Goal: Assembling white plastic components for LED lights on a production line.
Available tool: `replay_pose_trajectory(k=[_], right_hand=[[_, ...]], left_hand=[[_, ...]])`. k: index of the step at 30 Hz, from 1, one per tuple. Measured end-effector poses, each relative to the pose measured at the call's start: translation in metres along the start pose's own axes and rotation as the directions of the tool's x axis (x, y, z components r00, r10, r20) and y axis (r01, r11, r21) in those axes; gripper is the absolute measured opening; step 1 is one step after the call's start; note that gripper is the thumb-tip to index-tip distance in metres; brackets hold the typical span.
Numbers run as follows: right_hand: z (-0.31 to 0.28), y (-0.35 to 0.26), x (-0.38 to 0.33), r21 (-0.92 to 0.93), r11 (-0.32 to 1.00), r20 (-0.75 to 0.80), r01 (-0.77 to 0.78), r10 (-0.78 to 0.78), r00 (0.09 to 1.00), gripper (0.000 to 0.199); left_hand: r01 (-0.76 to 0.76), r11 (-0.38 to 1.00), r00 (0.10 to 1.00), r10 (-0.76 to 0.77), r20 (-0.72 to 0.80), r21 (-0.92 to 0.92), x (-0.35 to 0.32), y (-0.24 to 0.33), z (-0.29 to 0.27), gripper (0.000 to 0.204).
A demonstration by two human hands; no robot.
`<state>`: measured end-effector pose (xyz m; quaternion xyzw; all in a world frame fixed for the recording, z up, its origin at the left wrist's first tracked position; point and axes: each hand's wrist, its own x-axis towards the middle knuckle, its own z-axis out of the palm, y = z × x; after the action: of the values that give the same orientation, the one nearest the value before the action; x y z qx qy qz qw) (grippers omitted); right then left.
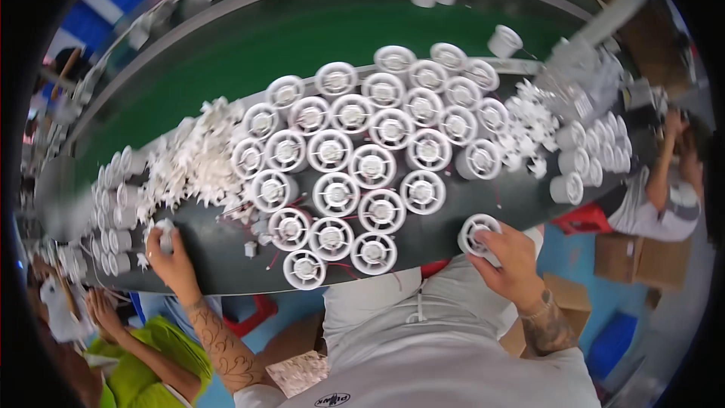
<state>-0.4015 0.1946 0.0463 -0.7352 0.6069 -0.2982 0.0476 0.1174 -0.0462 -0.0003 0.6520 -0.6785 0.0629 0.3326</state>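
My right hand [510,261] grips a round white plastic housing [479,233] with a spoked open face, at the near edge of the dark green work surface. My left hand [174,261] is at the left, its fingers closed around a small whitish part [165,231] whose shape I cannot make out. Between my hands stand many similar white housings [336,194], spoked faces up, some with thin red wires. Left of them lies a heap of white star-shaped plastic pieces [208,155]. A smaller pile of star-shaped pieces [526,125] lies to the right.
Stacked white housings [117,208] line the far left, and more housings [593,151] the right. Beyond a metal rail runs a green conveyor belt [242,41]. Clear plastic bags [578,79] lie at the back right. Co-workers sit on both sides; a cardboard box [642,257] stands on the blue floor.
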Motion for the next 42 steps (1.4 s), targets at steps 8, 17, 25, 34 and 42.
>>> replay_pose_trajectory(k=[8, 17, 25, 34, 42], right_hand=[[0.035, 0.010, -0.013, -0.071, 0.996, -0.294, 0.046, -0.065, 0.954, 0.041], [0.012, -0.056, 0.013, 0.939, -0.341, 0.244, 0.035, 0.737, 0.630, 0.022], [-0.009, -0.064, -0.005, 0.896, -0.445, 0.363, -0.008, 0.720, 0.591, 0.027], [-0.009, -0.064, -0.008, 0.879, -0.476, 0.357, 0.027, 0.696, 0.623, 0.025], [-0.007, -0.064, -0.016, 0.885, -0.464, 0.326, 0.034, 0.670, 0.666, 0.020]], left_hand=[[0.246, 0.929, 0.934, -0.303, -0.187, -0.275, 0.004, 0.075, -0.007, 0.036], [0.040, 0.374, 0.718, 0.634, 0.287, -0.927, -0.105, 0.325, -0.039, 0.019], [-0.159, 0.495, 0.565, 0.755, 0.332, -0.854, -0.119, 0.368, -0.048, 0.025], [-0.229, 0.500, 0.575, 0.762, 0.298, -0.835, -0.121, 0.363, -0.051, 0.026], [-0.231, 0.546, 0.636, 0.711, 0.299, -0.805, -0.133, 0.369, -0.054, 0.017]])
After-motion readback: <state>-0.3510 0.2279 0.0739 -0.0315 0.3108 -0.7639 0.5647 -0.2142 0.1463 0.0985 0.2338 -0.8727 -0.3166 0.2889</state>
